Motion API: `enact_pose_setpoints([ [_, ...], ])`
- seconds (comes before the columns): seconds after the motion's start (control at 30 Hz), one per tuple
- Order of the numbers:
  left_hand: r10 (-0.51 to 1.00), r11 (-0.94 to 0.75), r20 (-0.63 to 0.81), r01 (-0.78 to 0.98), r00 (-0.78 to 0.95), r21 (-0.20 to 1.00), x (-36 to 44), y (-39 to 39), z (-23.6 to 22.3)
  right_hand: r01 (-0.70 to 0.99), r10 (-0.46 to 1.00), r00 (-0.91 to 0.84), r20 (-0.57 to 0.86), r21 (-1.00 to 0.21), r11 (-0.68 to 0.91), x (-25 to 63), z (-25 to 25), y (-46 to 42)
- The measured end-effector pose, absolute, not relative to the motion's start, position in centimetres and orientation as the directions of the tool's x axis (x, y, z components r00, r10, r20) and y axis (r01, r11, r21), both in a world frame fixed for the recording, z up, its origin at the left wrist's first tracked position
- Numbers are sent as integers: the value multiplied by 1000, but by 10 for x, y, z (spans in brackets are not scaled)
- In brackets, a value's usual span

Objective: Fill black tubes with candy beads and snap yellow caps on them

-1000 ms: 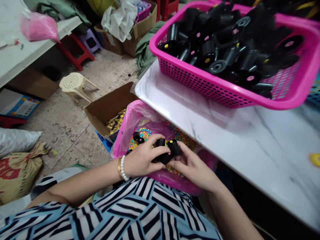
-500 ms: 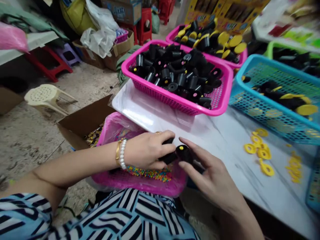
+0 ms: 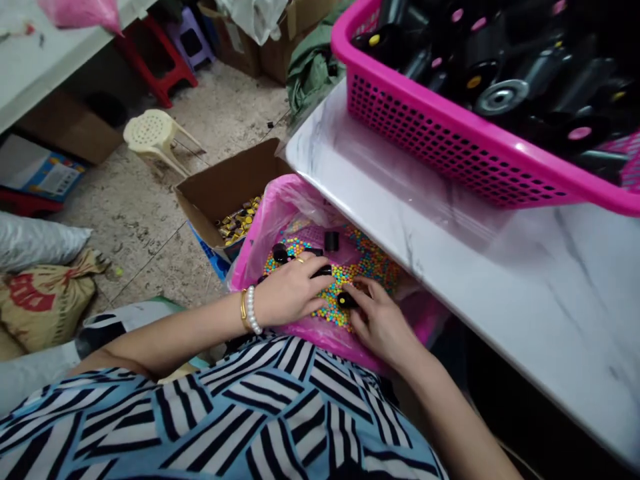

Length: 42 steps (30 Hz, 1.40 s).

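A pink basket (image 3: 273,193) lined with clear plastic holds many small coloured beads (image 3: 373,257) and several black cylindrical pieces. My left hand (image 3: 293,288), wearing a pearl bracelet and a ring, reaches down into it. Its fingers are curled over a black cylinder (image 3: 324,271), partly hidden beneath them. Opposite, my right hand (image 3: 384,321) grips a black piece with a yellow dot (image 3: 345,300) between thumb and fingers, low over the beads. Farther back in the basket stand a black cylinder (image 3: 331,241) and a rounder black piece (image 3: 279,253), both apart from my hands.
The white marbled table (image 3: 450,267) overhangs the basket's right side. On it stands a large pink basket (image 3: 430,143) full of black pieces. A cardboard box (image 3: 225,180) with yellow and dark bits adjoins on the left. Beyond is a cream stool (image 3: 153,130).
Both hands have lowered from near the table edge into the bead basket, bringing black pieces down. Several black pieces now lie among the beads. The view has tilted down and left.
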<state>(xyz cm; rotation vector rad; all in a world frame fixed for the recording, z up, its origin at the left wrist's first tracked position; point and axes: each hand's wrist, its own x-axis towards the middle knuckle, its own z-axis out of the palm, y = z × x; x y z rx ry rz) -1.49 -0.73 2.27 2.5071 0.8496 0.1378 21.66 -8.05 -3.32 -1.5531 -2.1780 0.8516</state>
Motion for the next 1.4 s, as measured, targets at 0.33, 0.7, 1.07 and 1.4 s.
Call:
enact_pose_setpoints([
  [0.33, 575, -716, -211, 611, 790, 338, -24, -7, 10, 832, 955, -296, -15, -496, 250, 189, -30, -92],
  [0.7, 587, -694, -201, 616, 784, 373, -18, -12, 4, 375, 909, -215, -357, -890, -260, 202, -17, -82],
  [1.07, 544, -712, -178, 563, 820, 419, -14, -14, -5, 170, 915, -182, -361, -928, -332, 217, 15, -87],
  [1.4, 697, -571, -27, 578, 717, 583, -6, -11, -3, 804, 916, 326, 232, -578, -139, 288, 82, -62],
])
